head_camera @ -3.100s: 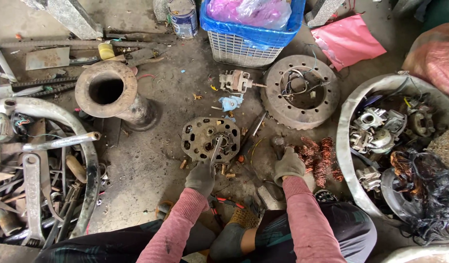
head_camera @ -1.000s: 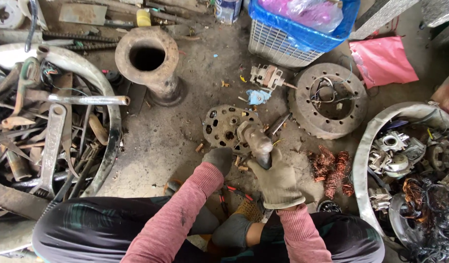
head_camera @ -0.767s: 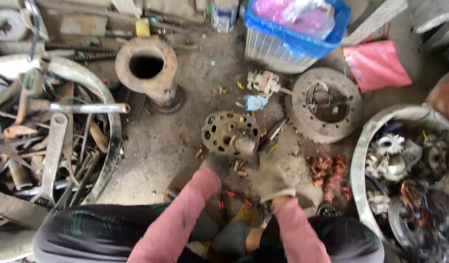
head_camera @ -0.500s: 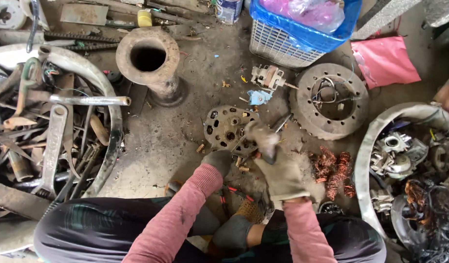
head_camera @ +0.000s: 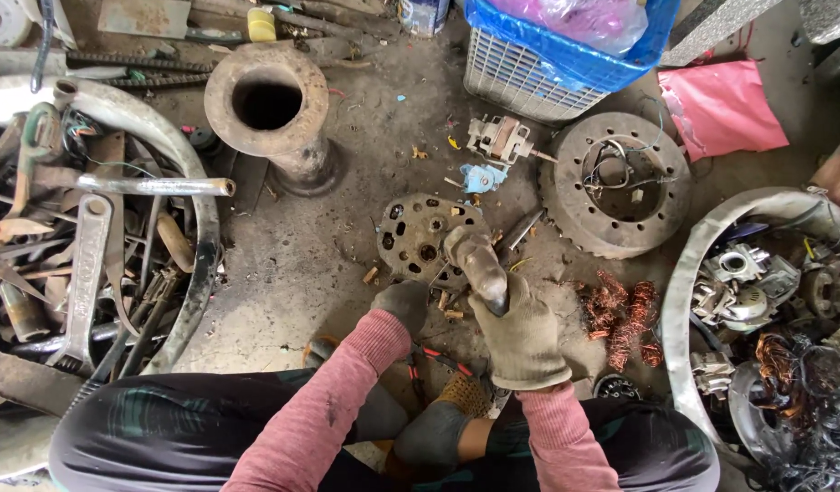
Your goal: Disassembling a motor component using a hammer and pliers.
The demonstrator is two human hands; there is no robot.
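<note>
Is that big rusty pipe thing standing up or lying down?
Standing up. The rusty pipe rests on its wider base on the dirty floor, and its round open mouth faces straight up at the camera.

Both hands wear matt knitted cloth gloves: right hand (head_camera: pixel 522 335), left hand (head_camera: pixel 403 302). The hammer (head_camera: pixel 475 264) head is dull, worn metal. The perforated disc (head_camera: pixel 425 239) is rusty, rough metal. The copper wire (head_camera: pixel 620 314) looks reddish. The basket (head_camera: pixel 529 68) is plastic.

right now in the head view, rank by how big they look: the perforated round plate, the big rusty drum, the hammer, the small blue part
1. big rusty drum
2. perforated round plate
3. hammer, held closer to the camera in the right hand, so its rank is unsure
4. small blue part
</note>
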